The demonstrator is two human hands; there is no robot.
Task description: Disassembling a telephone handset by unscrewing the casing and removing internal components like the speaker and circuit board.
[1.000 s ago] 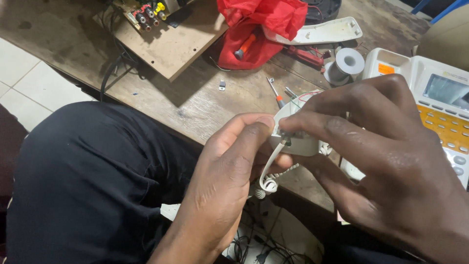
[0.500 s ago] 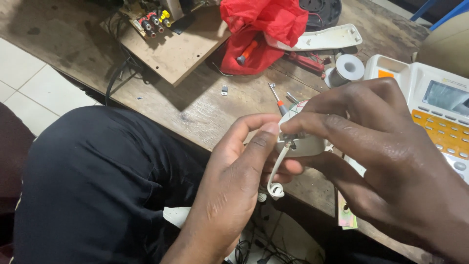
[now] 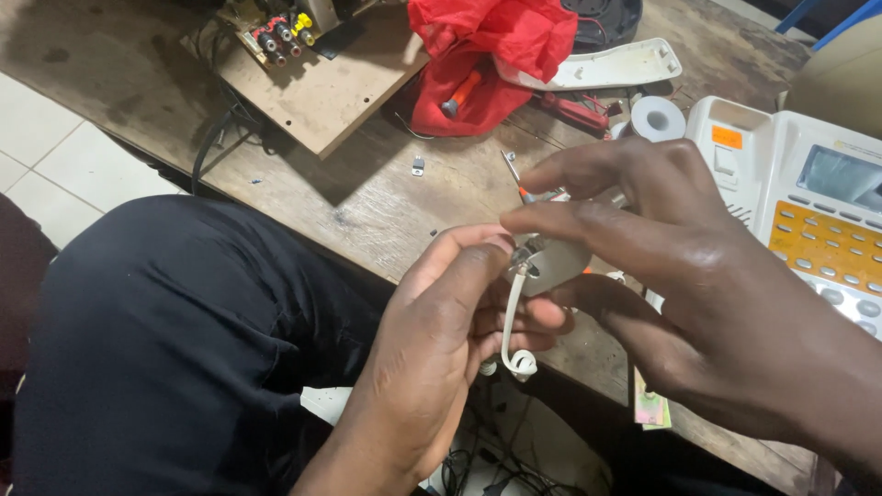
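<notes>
My left hand point(image 3: 441, 340) and my right hand point(image 3: 698, 276) meet over my lap at the edge of a wooden workbench point(image 3: 367, 197). Between their fingertips is a small grey-white part point(image 3: 551, 262) with a metal fitting at its left end. A white coiled cord point(image 3: 513, 331) hangs down from that fitting and curls at its lower end. My left thumb and forefinger pinch the cord's top, while my right fingers wrap the part from above and below.
On the bench lie a white desk telephone with an orange keypad point(image 3: 818, 220), a roll of white tape point(image 3: 657, 118), a red cloth point(image 3: 487, 55), a white plastic cover point(image 3: 606, 66), a small screwdriver point(image 3: 514, 174) and a board with coloured sockets point(image 3: 303, 64). Dark cables point(image 3: 496, 464) hang below.
The part has turned in my fingers, and the cord now hangs straighter from its left end. My right fingers have spread a little. The view has shifted slightly.
</notes>
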